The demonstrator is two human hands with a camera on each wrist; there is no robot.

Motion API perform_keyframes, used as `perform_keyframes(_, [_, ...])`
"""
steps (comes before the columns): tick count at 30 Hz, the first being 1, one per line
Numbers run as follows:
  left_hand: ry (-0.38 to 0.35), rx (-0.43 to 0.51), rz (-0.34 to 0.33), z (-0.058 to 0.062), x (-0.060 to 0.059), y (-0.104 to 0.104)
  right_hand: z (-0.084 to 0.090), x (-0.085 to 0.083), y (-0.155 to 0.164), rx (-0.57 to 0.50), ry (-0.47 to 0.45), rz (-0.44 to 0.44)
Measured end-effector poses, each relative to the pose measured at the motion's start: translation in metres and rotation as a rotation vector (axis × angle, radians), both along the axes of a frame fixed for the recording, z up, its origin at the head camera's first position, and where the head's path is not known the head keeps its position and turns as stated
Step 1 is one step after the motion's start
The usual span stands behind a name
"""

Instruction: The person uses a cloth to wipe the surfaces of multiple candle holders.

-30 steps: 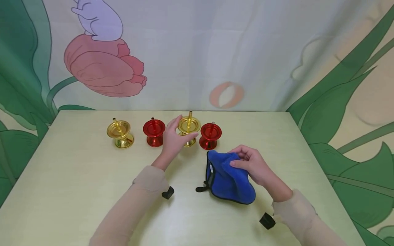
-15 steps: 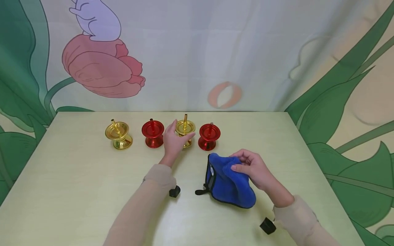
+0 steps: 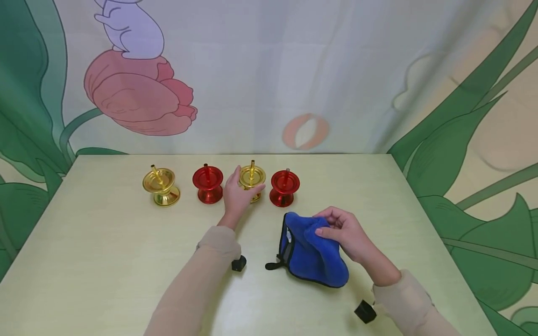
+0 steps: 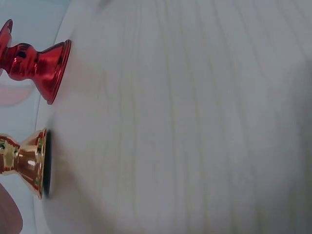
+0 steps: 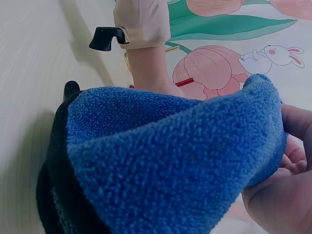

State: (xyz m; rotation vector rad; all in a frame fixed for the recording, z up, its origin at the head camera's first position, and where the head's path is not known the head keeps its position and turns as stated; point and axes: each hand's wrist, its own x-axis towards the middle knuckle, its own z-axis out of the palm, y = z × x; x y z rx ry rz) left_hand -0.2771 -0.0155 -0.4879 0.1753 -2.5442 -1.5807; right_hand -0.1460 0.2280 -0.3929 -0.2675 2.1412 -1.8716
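Blue fleece cloth (image 3: pixel 313 254) with black edging lies bunched on the pale wooden table (image 3: pixel 105 261), right of centre; a small white label on its edge cannot be read. The right hand (image 3: pixel 342 233) pinches its upper fold between thumb and curled fingers. The left hand (image 3: pixel 237 196) curls round the second gold candle holder (image 3: pixel 252 179), thumb behind, fingers in front. That holder stands upright in a row between two red candle holders (image 3: pixel 208 184) (image 3: pixel 284 187), with another gold candle holder (image 3: pixel 160 186) at the far left. No writing shows on any holder.
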Motion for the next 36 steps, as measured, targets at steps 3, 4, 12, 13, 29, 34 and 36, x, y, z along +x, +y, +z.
perform_keyframes(3, [-0.004,-0.01,-0.008,-0.001,0.001,-0.002,0.001,0.0,0.0,-0.002,-0.001,0.0])
perform_keyframes(4, [-0.009,-0.013,-0.014,-0.002,0.001,-0.002,0.001,0.0,0.0,-0.001,-0.001,0.001])
perform_keyframes(12, [-0.023,-0.004,-0.056,0.006,0.007,0.0,0.005,0.001,0.002,0.027,-0.003,-0.013])
perform_keyframes(13, [-0.002,-0.009,-0.05,0.009,0.009,0.001,0.006,0.001,0.003,0.03,-0.003,-0.016])
perform_keyframes(29, [0.476,-0.293,-0.249,0.036,0.035,0.043,0.007,0.002,0.017,-0.013,0.031,-0.041])
perform_keyframes(34, [0.266,-0.343,-0.379,0.031,0.028,0.054,0.006,0.003,0.023,-0.022,0.036,-0.066])
perform_keyframes(36, [0.19,-0.347,-0.407,0.03,0.024,0.057,0.006,0.004,0.024,-0.032,0.037,-0.072])
